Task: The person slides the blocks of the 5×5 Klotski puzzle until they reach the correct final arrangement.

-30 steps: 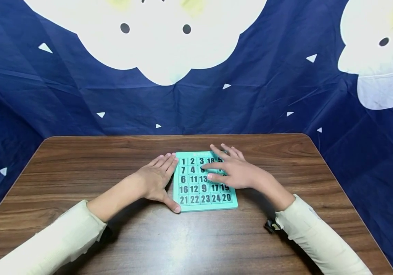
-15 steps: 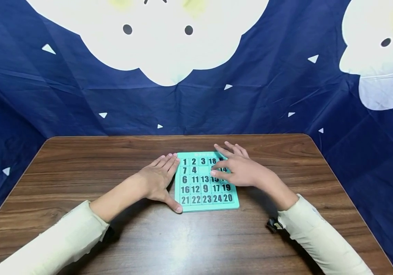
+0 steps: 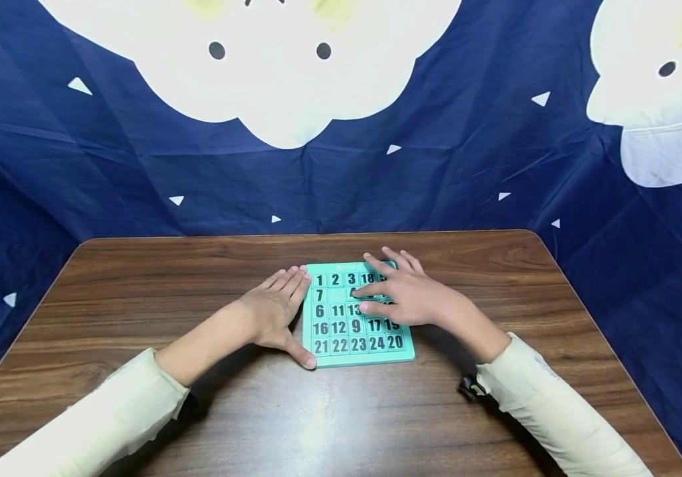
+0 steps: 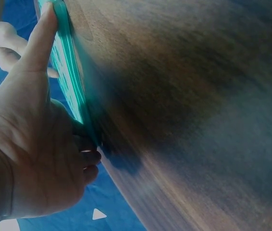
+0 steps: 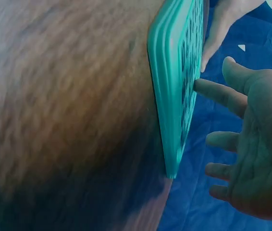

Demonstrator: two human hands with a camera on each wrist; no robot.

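A turquoise number slide puzzle [image 3: 341,361] lies flat on the table, its black-numbered tiles set in a square grid. My left hand [image 3: 272,311] rests against its left side with straight fingers, the thumb at the near left corner. Over the puzzle's right part spreads my right hand [image 3: 415,295], the index fingertip on the tile marked 4 [image 3: 349,292]. A bare slot [image 3: 335,295] shows between that tile and the 7 tile [image 3: 320,295]. In the right wrist view the index finger [image 5: 220,94] reaches the puzzle's face while the other fingers stay off it. Some upper-right tiles are hidden beneath the right hand.
The brown wood-grain table [image 3: 198,265] has rounded far corners. Behind it and at both sides hangs a dark blue cloth [image 3: 341,185] with white cloud shapes and small white triangles. A small black device [image 3: 470,389] sits under the right sleeve's cuff.
The 8 tile slid right first, then the 4 tile slid right, so the bare slot is now beside the 7. My right hand drew back right, then returned left. My left hand stayed put.
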